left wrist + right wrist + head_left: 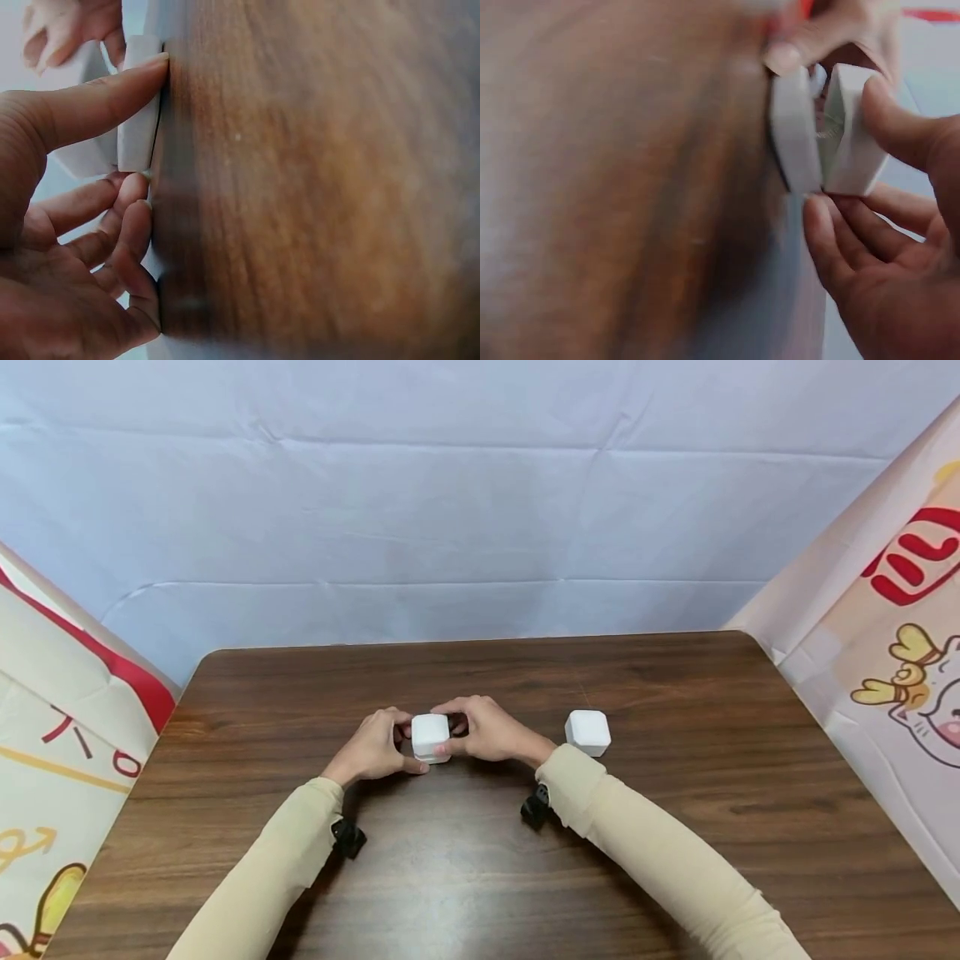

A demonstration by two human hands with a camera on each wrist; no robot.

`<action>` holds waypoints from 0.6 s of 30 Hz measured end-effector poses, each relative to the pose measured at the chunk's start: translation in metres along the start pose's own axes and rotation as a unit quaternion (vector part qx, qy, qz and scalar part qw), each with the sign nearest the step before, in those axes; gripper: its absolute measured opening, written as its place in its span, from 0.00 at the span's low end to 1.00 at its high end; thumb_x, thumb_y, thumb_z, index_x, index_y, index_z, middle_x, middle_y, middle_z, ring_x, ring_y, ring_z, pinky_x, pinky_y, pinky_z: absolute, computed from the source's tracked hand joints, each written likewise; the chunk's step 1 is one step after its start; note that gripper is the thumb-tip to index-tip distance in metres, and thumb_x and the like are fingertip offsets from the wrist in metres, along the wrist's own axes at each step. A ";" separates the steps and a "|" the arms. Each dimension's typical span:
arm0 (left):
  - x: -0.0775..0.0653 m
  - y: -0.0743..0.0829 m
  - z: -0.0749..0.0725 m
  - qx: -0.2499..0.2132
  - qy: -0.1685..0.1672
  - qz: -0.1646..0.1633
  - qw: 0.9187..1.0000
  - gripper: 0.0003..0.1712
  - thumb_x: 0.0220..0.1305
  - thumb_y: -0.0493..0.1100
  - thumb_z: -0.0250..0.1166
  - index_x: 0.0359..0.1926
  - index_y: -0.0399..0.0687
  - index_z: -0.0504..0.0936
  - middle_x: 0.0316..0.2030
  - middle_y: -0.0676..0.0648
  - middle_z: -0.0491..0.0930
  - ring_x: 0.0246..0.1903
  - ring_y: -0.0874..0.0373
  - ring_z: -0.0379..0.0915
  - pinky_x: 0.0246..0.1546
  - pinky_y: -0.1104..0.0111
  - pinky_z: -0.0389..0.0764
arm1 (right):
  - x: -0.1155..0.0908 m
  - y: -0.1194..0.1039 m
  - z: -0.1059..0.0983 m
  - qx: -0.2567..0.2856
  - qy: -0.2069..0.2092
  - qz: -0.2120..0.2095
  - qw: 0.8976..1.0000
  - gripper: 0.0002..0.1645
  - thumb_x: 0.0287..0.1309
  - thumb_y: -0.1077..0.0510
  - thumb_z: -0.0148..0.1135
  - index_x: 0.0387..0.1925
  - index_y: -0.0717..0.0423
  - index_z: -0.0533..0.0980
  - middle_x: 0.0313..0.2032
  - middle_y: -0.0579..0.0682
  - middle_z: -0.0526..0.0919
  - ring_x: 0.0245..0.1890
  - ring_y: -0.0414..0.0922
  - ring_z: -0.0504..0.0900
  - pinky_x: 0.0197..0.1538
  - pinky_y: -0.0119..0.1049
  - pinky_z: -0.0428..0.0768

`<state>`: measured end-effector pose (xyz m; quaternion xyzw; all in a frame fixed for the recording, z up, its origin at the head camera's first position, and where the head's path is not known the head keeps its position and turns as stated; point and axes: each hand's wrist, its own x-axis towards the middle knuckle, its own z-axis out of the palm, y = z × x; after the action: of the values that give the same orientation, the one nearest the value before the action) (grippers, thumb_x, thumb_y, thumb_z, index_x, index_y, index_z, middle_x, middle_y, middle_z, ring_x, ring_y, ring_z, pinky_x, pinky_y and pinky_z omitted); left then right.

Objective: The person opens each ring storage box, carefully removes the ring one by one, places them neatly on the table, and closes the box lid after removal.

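A small white box with rounded corners stands between both hands, left of the table's middle. Its lid tilts away from the base, leaving a wedge-shaped gap along one side. My left hand grips the base low down, thumb at the near side and fingers at the far side. On the lid, my right hand has its thumb on one face and its fingers on the opposite one. Part of a pale interior shows through the gap in the right wrist view; the rest is hidden.
A second white box, closed, sits on the brown wooden table beyond the right forearm. Pale cloth hangs behind the table's far edge, and printed cloths hang at both sides. Black wrist cameras are strapped under both sleeves.
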<state>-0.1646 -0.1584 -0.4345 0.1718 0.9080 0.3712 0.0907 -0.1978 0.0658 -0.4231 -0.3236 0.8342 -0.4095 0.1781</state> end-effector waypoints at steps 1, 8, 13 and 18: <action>0.000 0.000 0.000 0.000 0.001 0.002 1.000 0.24 0.42 0.42 0.86 0.38 0.42 0.83 0.33 0.46 0.76 0.29 0.55 0.69 0.32 0.64 0.72 | 0.002 0.000 -0.002 0.032 -0.008 0.018 0.999 0.31 0.60 0.59 0.73 0.63 0.63 0.76 0.49 0.54 0.85 0.45 0.44 0.85 0.45 0.33 0.82; 0.001 0.001 0.000 -0.001 0.014 -0.010 1.000 0.24 0.38 0.41 0.87 0.32 0.41 0.81 0.31 0.46 0.75 0.29 0.56 0.68 0.33 0.64 0.71 | 0.013 0.001 -0.010 0.160 -0.001 0.118 0.980 0.28 0.73 0.52 0.59 0.63 0.69 0.73 0.49 0.58 0.84 0.43 0.49 0.85 0.48 0.41 0.83; 0.001 0.001 0.001 -0.007 0.013 -0.010 1.000 0.24 0.38 0.42 0.87 0.33 0.41 0.81 0.32 0.46 0.76 0.29 0.56 0.68 0.33 0.64 0.71 | -0.001 -0.010 0.001 0.029 0.123 0.088 0.988 0.26 0.67 0.45 0.66 0.54 0.61 0.78 0.39 0.49 0.85 0.37 0.42 0.83 0.42 0.37 0.81; -0.001 0.000 0.000 -0.008 0.010 -0.012 1.000 0.24 0.39 0.42 0.86 0.33 0.42 0.81 0.32 0.46 0.75 0.29 0.56 0.68 0.33 0.64 0.71 | -0.016 -0.021 0.020 -0.076 0.197 0.026 0.977 0.10 0.57 0.54 0.76 0.31 0.54 0.83 0.25 0.42 0.82 0.24 0.36 0.78 0.32 0.31 0.78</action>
<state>-0.1642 -0.1589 -0.4346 0.1566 0.9078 0.3791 0.0877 -0.1671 0.0559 -0.4179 -0.2276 0.8898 -0.3956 -0.0048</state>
